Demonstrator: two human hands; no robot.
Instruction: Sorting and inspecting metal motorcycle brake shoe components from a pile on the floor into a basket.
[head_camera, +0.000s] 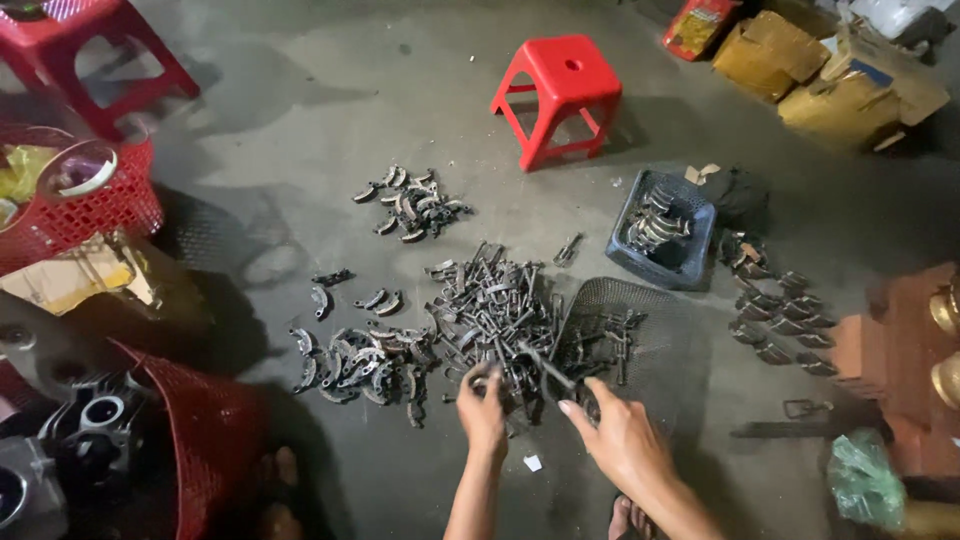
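A big heap of dark metal parts lies on the concrete floor in front of me. My left hand reaches into the heap's near edge, fingers curled around small metal pieces. My right hand grips a long thin metal rod-like part that points up-left into the heap. A black mesh basket lies tipped on its side just right of the heap, with several parts inside. Curved metal shoes lie in a pile to the left.
Another pile of curved parts lies farther back. A dark plastic crate holds more. A red stool stands behind; red baskets and an engine block sit left. Cardboard boxes stand at back right.
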